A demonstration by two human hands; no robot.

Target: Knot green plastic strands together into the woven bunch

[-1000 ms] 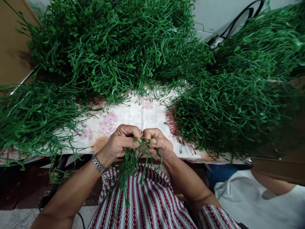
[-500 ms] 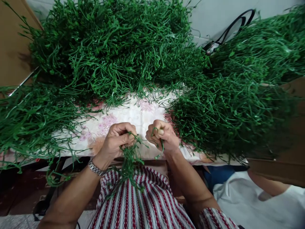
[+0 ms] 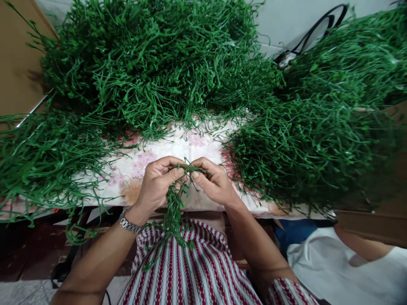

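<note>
My left hand (image 3: pixel 159 182), with a metal watch on its wrist, is closed on a bunch of green stems (image 3: pixel 173 216) that hangs down in front of my striped top. Thumb and finger of my right hand (image 3: pixel 213 180) pinch the stem ends at the top of that bunch, close beside the left fingertips. Both hands are above the near edge of the flowered cloth (image 3: pixel 187 148). How many stems the right fingers hold is hidden.
A large heap of green stems (image 3: pixel 152 63) lies at the back, with more heaps at the left (image 3: pixel 47 156) and right (image 3: pixel 311 152). Cardboard (image 3: pixel 22 59) stands at the far left. A person in white (image 3: pixel 343 271) is at the lower right.
My right hand has moved left and now meets the left hand at the bunch. Before, the two hands were apart, with a thin stem in the right fingers.
</note>
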